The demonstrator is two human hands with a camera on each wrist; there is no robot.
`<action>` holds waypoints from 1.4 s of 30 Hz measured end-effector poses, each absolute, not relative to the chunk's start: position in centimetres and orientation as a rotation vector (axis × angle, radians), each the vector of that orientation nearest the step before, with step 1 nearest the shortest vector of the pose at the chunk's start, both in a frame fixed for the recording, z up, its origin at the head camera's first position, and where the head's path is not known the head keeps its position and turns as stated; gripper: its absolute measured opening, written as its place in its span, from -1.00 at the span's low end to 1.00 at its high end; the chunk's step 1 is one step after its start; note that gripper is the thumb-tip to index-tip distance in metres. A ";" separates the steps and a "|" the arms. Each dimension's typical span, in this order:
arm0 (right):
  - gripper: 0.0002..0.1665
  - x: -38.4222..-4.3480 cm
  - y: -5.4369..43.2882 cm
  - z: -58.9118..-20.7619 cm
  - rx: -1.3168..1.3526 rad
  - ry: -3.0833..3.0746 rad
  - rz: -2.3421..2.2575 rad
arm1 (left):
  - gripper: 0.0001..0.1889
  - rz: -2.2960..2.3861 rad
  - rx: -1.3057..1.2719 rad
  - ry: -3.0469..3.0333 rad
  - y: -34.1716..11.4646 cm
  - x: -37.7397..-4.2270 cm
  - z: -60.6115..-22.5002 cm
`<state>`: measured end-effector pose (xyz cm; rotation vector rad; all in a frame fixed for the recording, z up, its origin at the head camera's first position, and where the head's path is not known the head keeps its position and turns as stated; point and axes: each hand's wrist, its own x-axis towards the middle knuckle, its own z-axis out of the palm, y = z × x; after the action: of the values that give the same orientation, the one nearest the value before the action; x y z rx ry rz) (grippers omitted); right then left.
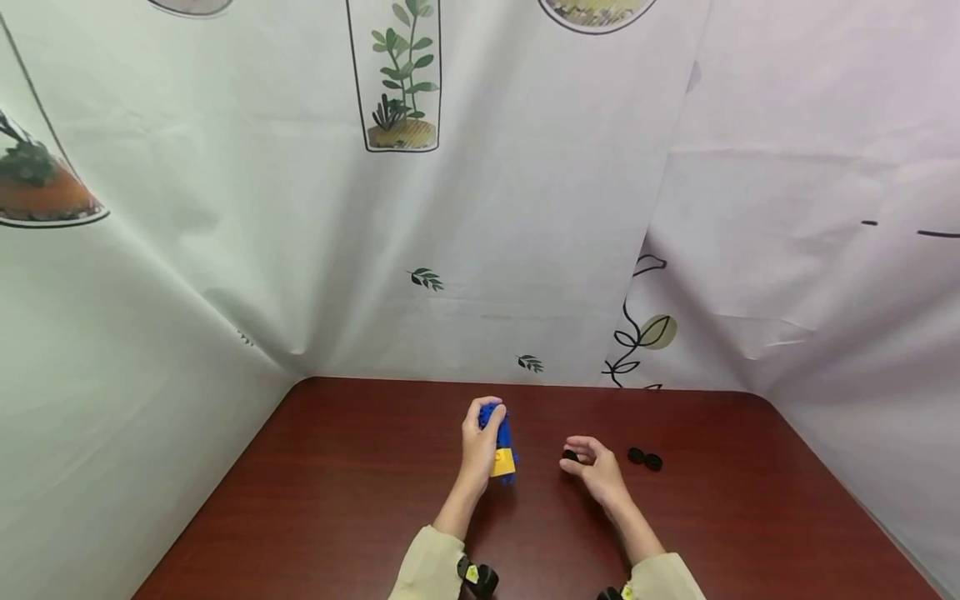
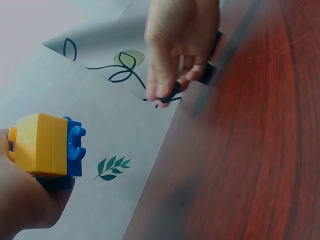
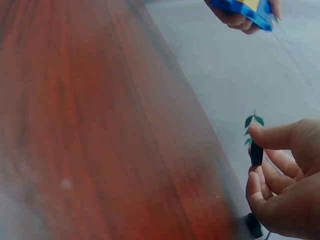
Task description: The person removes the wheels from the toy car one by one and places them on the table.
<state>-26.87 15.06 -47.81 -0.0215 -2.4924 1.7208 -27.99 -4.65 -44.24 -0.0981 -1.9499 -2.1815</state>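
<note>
In my left hand [image 1: 480, 442] I grip a blue and yellow toy brick assembly [image 1: 503, 461], raised above the table. Its yellow bricks [image 2: 40, 145] and the blue part with clip-like ends [image 2: 76, 150] show in the left wrist view. My right hand [image 1: 596, 471] pinches a small black wheel [image 3: 256, 153] between thumb and fingertips, to the right of the assembly and apart from it. Two more black wheels [image 1: 645, 458] lie on the table just right of that hand, side by side.
The dark red wooden table [image 1: 360, 467] extends around both hands. White printed cloth [image 1: 480, 208] hangs behind it and along both sides. A black wrist camera [image 1: 478, 577] is strapped at the left sleeve.
</note>
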 end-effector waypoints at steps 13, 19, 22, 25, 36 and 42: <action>-0.55 -27.4 15.9 -49.1 -0.012 -2.514 1.611 | -0.74 -2.198 -0.064 -1.927 -4.6 -28.1 -44.3; -0.56 -27.5 16.1 -49.4 0.019 -2.549 1.472 | -0.74 -2.188 -0.058 -1.936 -4.7 -28.2 -44.4; -0.57 -27.6 16.2 -49.5 0.040 -2.546 1.423 | -0.73 -2.174 -0.066 -1.946 -4.7 -28.3 -44.4; -0.56 -27.8 16.2 -49.6 0.036 -2.551 1.406 | -0.72 -2.172 -0.072 -1.949 -4.8 -28.4 -44.5; -0.52 -27.8 16.4 -49.5 -0.005 -2.575 1.421 | -0.72 -2.176 -0.074 -1.951 -4.8 -28.6 -44.5; -0.51 -27.7 16.4 -49.6 -0.013 -2.576 1.442 | -0.73 -2.191 -0.070 -1.945 -4.8 -28.2 -44.1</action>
<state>-27.73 16.45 -49.63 -0.0131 -2.5757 1.4420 -28.18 -4.79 -44.06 -0.0704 -1.9452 -2.1911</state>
